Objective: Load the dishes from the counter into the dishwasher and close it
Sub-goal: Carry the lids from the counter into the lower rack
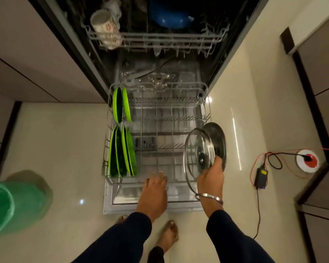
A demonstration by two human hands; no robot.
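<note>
Rack (pixel 110 179) pulled out, steadied by flat left hand (pixel 155 188). Right hand (pixel 210 176) grips glass lid (pixel 198 147) upright over right tines, beside steel lid (pixel 217 138); loose seating risks toppling, clashing.

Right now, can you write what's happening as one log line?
step: loading lids | right hand: holds glass lid over lower rack | left hand: rests on rack front | green plates: racked left

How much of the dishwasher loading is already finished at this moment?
Done: green plates stand in the lower rack, a mug sits in the upper rack. In hand: the right hand grips a glass lid. Left: placing it, closing the dishwasher.
</note>
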